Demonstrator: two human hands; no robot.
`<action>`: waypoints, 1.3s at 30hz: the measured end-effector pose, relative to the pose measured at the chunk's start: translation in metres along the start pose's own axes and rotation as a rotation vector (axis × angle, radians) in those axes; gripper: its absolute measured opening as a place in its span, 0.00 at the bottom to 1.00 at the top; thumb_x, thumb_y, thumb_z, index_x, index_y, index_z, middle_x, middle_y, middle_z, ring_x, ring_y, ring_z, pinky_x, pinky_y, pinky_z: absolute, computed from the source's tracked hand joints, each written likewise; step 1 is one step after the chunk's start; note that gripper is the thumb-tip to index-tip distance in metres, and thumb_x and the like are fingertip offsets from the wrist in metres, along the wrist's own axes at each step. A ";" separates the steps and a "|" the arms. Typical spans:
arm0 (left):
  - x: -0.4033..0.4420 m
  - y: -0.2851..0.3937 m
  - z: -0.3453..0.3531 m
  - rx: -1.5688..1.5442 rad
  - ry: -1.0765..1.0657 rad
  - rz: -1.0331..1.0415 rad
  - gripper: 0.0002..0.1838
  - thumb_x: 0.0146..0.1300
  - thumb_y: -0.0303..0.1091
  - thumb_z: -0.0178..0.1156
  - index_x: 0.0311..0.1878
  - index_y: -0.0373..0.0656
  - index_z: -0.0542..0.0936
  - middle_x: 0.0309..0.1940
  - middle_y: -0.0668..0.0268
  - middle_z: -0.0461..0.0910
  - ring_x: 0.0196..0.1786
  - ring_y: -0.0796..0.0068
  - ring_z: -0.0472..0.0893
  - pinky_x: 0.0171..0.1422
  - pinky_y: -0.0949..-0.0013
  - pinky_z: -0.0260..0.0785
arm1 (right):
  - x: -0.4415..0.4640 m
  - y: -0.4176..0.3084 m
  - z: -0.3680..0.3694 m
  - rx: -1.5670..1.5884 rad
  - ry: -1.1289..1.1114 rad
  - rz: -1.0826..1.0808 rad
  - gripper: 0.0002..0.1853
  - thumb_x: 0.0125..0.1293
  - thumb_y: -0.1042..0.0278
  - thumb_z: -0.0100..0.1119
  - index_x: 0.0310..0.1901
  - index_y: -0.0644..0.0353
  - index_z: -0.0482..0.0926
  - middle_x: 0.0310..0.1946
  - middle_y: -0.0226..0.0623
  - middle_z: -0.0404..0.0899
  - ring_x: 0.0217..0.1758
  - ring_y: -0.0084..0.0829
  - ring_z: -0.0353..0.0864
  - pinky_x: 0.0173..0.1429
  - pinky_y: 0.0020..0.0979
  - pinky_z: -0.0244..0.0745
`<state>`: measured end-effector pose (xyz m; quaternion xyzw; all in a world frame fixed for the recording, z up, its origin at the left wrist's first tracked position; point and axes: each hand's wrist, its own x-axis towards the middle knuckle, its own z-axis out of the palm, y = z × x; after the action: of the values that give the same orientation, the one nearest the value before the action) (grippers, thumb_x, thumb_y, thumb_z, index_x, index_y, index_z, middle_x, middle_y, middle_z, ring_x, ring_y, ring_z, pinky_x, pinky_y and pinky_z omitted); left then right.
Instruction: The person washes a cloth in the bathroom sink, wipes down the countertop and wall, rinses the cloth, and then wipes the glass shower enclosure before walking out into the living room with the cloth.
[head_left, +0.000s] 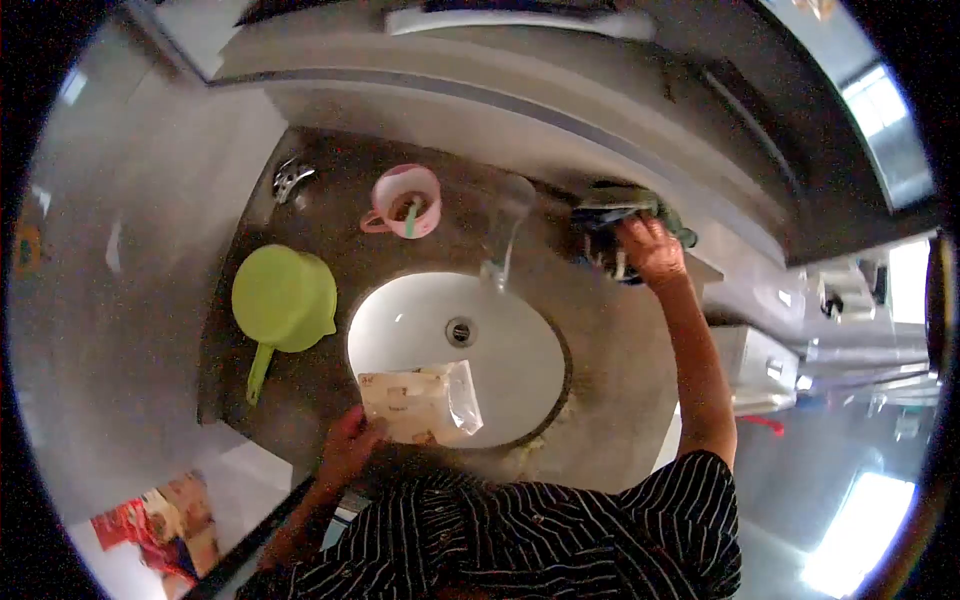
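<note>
My left hand (352,438) is closed on the near left corner of a pale printed plastic packet (408,402). The packet lies over the front of the white oval washbasin (520,370), and its right end is clear plastic. With the arm stretched out to the far right, my right hand (654,250) rests at a dark bundle or holder (604,232) against the wall. Its fingers bend down over the dark thing, and what they grip there I cannot make out. A silver tap (497,268) rises behind the basin.
A pink mug (425,188) with a green-handled item inside stands behind the basin. To the left lies a lime-green dipper (280,298), with a metal fitting (292,180) in the back corner. Red and tan packaging (165,525) is at lower left. A cabinet (530,70) overhangs the counter.
</note>
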<state>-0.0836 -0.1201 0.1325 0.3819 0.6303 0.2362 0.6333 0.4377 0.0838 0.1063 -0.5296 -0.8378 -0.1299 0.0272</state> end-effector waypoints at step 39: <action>0.162 0.125 0.362 0.080 -0.486 0.233 0.14 0.56 0.39 0.60 0.37 0.35 0.77 0.28 0.65 0.77 0.29 0.74 0.77 0.32 0.71 0.73 | -0.260 -0.262 -0.087 0.436 0.054 0.710 0.23 0.38 0.73 0.63 0.42 0.53 0.77 0.55 0.45 0.66 0.57 0.49 0.65 0.60 0.50 0.60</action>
<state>0.3089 0.0134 0.0989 0.5218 0.4206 0.1839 0.7190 0.3094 -0.2728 0.0931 -0.7638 -0.6100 0.0541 0.2040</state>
